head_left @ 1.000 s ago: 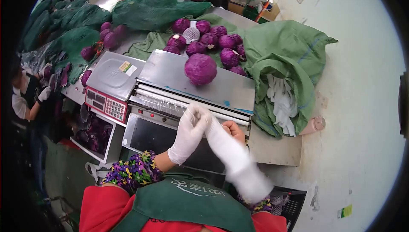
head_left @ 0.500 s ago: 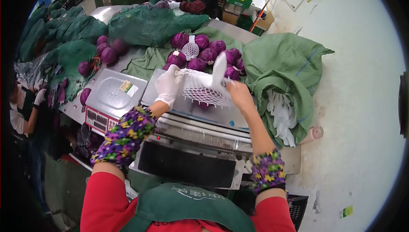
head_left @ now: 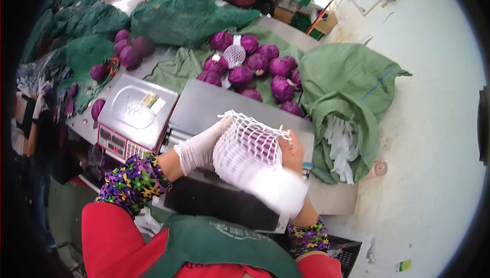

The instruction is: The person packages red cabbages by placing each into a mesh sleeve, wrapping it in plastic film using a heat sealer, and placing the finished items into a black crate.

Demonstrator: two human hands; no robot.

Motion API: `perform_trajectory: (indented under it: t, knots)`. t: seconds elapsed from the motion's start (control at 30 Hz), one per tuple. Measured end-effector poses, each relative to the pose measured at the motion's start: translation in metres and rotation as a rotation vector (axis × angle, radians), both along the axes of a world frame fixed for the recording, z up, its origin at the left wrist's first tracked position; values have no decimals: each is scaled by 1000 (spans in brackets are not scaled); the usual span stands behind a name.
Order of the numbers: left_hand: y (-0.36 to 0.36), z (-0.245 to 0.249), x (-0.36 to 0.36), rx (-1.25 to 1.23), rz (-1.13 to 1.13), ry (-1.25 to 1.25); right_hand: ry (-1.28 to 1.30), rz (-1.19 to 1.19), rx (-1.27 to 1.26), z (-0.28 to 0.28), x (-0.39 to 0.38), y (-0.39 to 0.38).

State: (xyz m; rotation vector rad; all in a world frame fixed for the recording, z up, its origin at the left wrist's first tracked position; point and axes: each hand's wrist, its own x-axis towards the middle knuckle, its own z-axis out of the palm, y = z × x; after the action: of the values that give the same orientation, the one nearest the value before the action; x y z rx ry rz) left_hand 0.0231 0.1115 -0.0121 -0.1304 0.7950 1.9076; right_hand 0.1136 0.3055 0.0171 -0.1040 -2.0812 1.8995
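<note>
A purple cabbage (head_left: 261, 144) sits inside a white foam net sleeve (head_left: 245, 150) that I hold over the steel wrapping machine (head_left: 204, 104). My left hand (head_left: 201, 145), in a white glove, grips the net's left side. The bare fingers of my right hand (head_left: 292, 151) clasp its right side, and the loose tail of the sleeve hangs blurred toward my chest. Both forearms wear flowered sleeve covers.
A pile of purple cabbages (head_left: 255, 63) lies behind the machine, one in a net. A weighing scale (head_left: 135, 107) stands to the left. A green sack (head_left: 352, 89) holding white net sleeves (head_left: 339, 145) is at the right. Green mesh bags (head_left: 189, 15) and other workers are beyond.
The stretched net has gone over the cabbage that lay on the machine top. Both hands have drawn it back toward me, off the plate's far part.
</note>
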Motion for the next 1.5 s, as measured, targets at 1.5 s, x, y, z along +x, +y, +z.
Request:
perform_trajectory:
  t: [1.5]
  knots:
    - [-233, 13, 10, -269, 978, 635, -318, 500, -587, -17, -108, -282]
